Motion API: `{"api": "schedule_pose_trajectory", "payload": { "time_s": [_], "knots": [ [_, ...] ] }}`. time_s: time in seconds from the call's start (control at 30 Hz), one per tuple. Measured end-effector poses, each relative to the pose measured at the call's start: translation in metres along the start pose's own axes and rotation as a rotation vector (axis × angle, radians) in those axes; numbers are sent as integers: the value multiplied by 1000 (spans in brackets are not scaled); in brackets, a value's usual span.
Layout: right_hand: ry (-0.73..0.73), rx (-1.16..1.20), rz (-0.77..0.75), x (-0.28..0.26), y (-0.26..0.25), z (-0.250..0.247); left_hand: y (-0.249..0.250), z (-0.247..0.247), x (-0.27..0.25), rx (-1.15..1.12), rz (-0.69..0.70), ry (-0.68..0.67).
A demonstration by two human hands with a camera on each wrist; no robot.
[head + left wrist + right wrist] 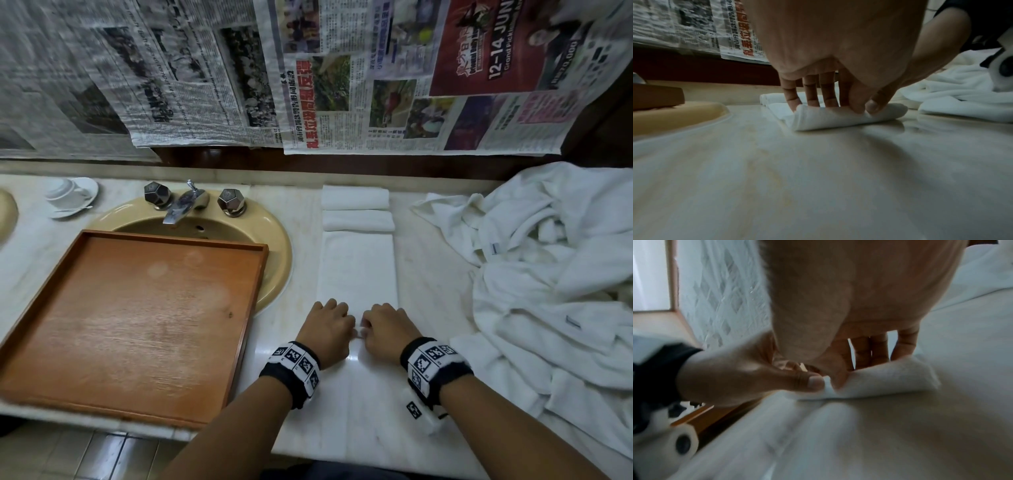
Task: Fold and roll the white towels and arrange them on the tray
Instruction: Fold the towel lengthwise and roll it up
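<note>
A folded white towel [358, 270] lies as a long strip on the marble counter, its near end turned up into a small roll [838, 117]. My left hand [327, 325] and right hand [388, 327] sit side by side on that roll, fingers curled over it and thumbs tucked against its near side. In the right wrist view my right hand [849, 369] pinches the rolled towel edge [890, 381]. Two rolled towels [356, 198] [358, 220] lie beyond the strip's far end. The wooden tray [137, 318] rests over the sink at the left, holding nothing.
A heap of loose white towels [555, 281] fills the counter's right side. The beige sink [274, 246] with chrome taps [186, 202] sits behind the tray. A cup on a saucer [70, 197] stands far left. Newspaper [308, 75] covers the wall.
</note>
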State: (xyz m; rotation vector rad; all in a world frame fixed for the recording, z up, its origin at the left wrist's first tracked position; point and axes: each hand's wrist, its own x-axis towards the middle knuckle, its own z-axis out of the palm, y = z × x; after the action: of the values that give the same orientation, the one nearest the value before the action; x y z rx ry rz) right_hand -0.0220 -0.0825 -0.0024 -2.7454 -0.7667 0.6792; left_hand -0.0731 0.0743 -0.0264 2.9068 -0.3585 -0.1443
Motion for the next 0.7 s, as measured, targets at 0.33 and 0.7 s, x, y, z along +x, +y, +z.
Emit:
{"api": "schedule_pose_trajectory", "payload": {
  "time_s": [0.33, 0.7],
  "knots": [
    [285, -210, -177, -6, 3, 27, 2, -12, 28, -204, -283, -81],
    [144, -229, 43, -7, -8, 14, 10, 8, -2, -22, -66, 128]
  ]
}}
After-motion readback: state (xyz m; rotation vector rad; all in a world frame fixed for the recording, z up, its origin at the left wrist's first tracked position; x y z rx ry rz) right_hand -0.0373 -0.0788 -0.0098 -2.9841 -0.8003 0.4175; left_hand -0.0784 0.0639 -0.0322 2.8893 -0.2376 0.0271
